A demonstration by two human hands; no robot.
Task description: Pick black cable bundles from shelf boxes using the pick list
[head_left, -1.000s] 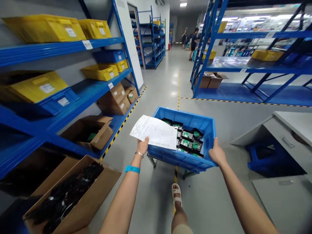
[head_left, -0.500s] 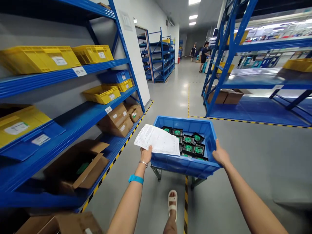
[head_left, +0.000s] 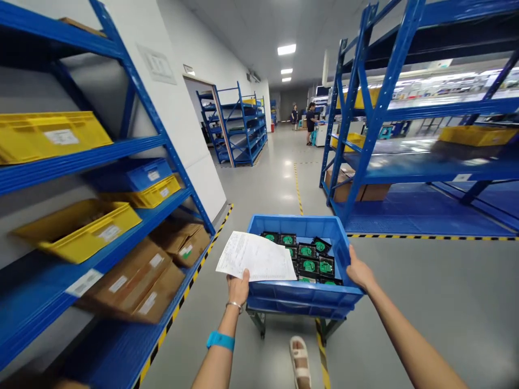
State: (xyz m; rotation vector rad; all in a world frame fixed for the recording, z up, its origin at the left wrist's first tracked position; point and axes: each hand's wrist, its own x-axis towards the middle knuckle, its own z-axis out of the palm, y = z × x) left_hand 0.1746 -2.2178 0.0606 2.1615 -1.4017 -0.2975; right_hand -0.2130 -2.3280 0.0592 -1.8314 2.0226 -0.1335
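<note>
A blue plastic bin (head_left: 300, 298) rides on a low wheeled cart (head_left: 256, 321) in front of me. Several black trays with green circuit boards (head_left: 308, 265) lie inside it. My left hand (head_left: 238, 288) is closed on a printed paper sheet (head_left: 255, 258), thumb on top, at the bin's near left corner. The sheet covers part of the boards; whether those fingers also grip the rim is hidden. My right hand (head_left: 359, 270) is wrapped over the bin's right rim, near the front corner.
Blue shelving (head_left: 121, 216) with yellow bins (head_left: 97, 229) and cardboard boxes (head_left: 133, 278) lines the left. Another blue rack (head_left: 425, 167) stands at right. Black-and-yellow tape (head_left: 182, 294) edges the floor. Two people, one at a white machine (head_left: 321, 133), stand far down the aisle.
I have moved forward along the aisle with the bin and cart. The left shelves have slid back past me and the far racks look nearer. Both hands keep their hold.
</note>
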